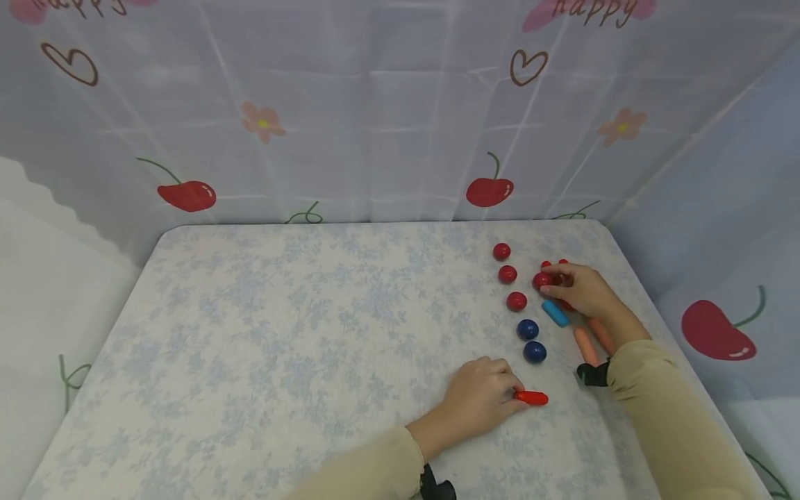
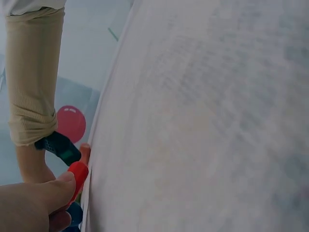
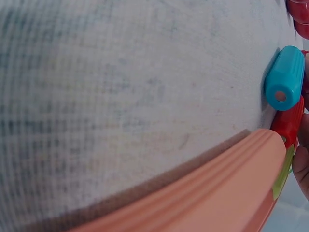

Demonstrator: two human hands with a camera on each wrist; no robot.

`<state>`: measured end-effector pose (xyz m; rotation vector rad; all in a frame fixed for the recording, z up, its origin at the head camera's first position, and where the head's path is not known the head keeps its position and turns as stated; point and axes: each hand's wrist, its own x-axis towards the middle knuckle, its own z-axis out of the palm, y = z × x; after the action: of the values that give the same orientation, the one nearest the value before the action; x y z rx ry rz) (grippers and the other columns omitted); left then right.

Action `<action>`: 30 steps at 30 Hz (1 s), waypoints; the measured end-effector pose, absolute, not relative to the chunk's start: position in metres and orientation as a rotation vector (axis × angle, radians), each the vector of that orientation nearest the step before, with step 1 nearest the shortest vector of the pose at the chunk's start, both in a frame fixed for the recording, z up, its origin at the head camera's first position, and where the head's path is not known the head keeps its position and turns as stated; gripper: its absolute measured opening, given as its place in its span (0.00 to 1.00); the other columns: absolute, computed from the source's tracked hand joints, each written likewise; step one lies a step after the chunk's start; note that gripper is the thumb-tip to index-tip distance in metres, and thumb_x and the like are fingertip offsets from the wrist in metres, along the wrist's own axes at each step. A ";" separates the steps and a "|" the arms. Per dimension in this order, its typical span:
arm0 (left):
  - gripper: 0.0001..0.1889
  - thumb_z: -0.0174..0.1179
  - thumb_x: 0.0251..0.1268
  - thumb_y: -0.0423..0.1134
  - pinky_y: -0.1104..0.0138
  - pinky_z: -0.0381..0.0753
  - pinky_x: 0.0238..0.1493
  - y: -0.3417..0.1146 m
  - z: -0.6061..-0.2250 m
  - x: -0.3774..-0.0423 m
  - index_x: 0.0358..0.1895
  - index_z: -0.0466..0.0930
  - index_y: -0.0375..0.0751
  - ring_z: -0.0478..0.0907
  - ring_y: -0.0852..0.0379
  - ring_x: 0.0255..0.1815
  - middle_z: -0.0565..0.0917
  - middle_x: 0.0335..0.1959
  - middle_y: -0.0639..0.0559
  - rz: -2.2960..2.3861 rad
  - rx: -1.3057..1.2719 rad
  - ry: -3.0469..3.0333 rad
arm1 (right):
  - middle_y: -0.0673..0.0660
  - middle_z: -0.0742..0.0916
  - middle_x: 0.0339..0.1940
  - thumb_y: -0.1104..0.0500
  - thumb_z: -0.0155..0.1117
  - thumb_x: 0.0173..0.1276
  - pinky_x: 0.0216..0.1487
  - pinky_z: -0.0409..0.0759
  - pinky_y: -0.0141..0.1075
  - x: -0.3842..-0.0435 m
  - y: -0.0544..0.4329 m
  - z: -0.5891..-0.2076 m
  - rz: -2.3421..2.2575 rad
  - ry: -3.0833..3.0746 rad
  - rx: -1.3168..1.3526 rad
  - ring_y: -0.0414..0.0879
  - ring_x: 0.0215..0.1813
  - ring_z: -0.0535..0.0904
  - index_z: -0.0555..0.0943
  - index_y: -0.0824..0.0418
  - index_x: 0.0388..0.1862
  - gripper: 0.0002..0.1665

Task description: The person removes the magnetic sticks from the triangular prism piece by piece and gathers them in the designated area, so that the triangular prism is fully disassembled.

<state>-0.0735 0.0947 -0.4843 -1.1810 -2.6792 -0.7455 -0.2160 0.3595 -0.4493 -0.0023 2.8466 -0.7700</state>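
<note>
My left hand (image 1: pixel 480 397) pinches a short red stick (image 1: pixel 532 398) between thumb and fingers near the table's front. The same red stick (image 2: pixel 78 177) shows in the left wrist view, the thumb lying along it. Farther back on the right, my right hand (image 1: pixel 586 288) holds a glossy red ball (image 1: pixel 542 281) between thumb and fingertips. Just under that hand lie a blue stick (image 1: pixel 555 313) and another red stick (image 3: pixel 288 124), partly hidden by the hand in the head view. Two orange sticks (image 1: pixel 586 346) lie beneath the right forearm. In the right wrist view only part of the hand shows at the edge.
Left of the right hand runs a line of three red balls (image 1: pixel 507 274) and two dark blue balls (image 1: pixel 528 329). More small red pieces (image 1: pixel 563 262) peek out behind the right hand. A patterned cloth covers the table (image 1: pixel 281 333); printed curtains (image 1: pixel 375 125) hang around it.
</note>
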 end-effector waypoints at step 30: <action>0.16 0.67 0.58 0.61 0.83 0.61 0.32 0.108 -0.496 -0.071 0.44 0.88 0.60 0.69 0.69 0.34 0.81 0.38 0.66 -0.703 -1.140 -2.757 | 0.68 0.77 0.64 0.52 0.65 0.71 0.60 0.74 0.58 -0.214 0.363 -0.446 -0.821 2.792 -0.044 0.61 0.58 0.72 0.69 0.62 0.72 0.34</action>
<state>-0.0714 0.1077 -0.4964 -1.1400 -2.7575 -0.7032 -0.2142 0.3628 -0.4462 -0.0438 2.7917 -0.8212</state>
